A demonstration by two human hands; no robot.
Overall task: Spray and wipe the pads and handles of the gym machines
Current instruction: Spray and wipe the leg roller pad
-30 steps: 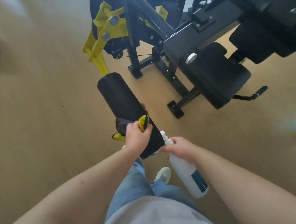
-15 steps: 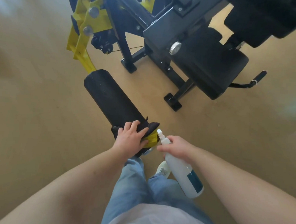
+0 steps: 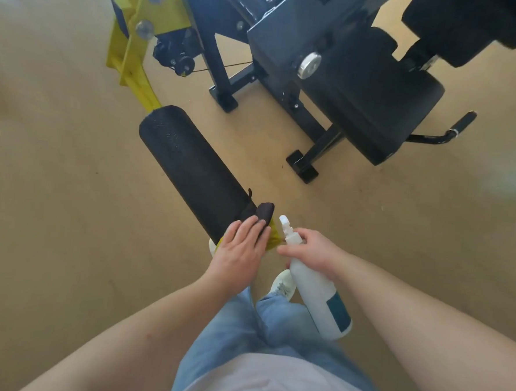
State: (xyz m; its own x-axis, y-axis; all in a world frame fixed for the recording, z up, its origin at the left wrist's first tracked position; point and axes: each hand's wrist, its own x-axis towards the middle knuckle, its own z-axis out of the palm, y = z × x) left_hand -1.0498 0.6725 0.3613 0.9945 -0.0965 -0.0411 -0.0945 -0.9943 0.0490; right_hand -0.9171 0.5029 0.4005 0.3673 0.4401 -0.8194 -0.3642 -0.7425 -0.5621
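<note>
Black cloth point(image 3: 264, 211) under flat left hand point(image 3: 241, 248), right hand point(image 3: 313, 250) gripping bottle point(image 3: 319, 302)

Black roller pad point(image 3: 192, 167), yellow arm point(image 3: 132, 54), white-and-teal spray bottle point(image 3: 320, 296).

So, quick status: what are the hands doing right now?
Left hand flat, pressing cloth on pad. Right hand grips spray bottle. Nothing blocking the pad.

my left hand point(image 3: 241, 250) presses a dark cloth point(image 3: 264, 214) flat against the near end of the black roller pad point(image 3: 192, 167) on its yellow lever arm point(image 3: 132, 63). my right hand point(image 3: 315, 251) grips a white spray bottle point(image 3: 320, 299) by the neck, nozzle just beside the cloth. the machine's black seat pad point(image 3: 377, 106) stands beyond.
</note>
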